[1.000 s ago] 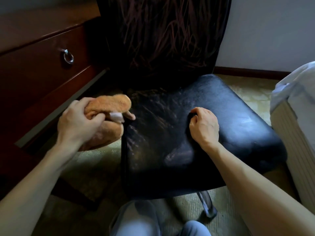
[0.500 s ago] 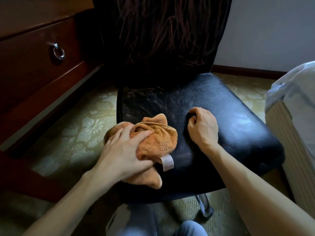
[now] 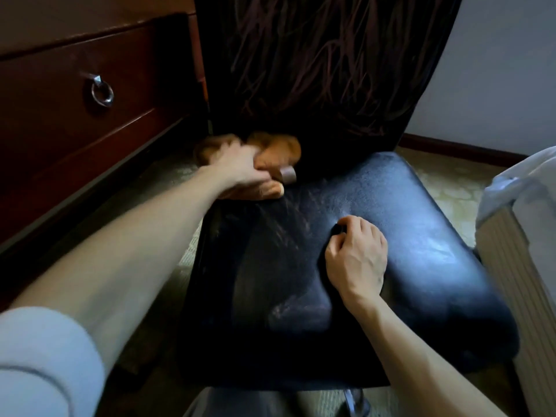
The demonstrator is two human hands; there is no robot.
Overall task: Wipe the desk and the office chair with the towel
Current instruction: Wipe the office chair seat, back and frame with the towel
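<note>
Since 0.5 s ago the left hand (image 3: 240, 170) has swept the towel (image 3: 279, 150) from the front-left of the chair (image 3: 421, 242) seat to its back-left corner, under the draped backrest. It grips the bunched towel, which bulges out beyond the fingers (blurred, likely mid-stroke). The right hand (image 3: 356, 254), fingers curled and holding nothing, rests mid-seat, probably steadying the chair.

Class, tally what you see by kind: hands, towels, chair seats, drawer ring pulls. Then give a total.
Hands: 2, left hand and right hand
Towels: 1, orange towel
Chair seats: 1, black seat
Ring pulls: 1, ring pull
Total: 5
</note>
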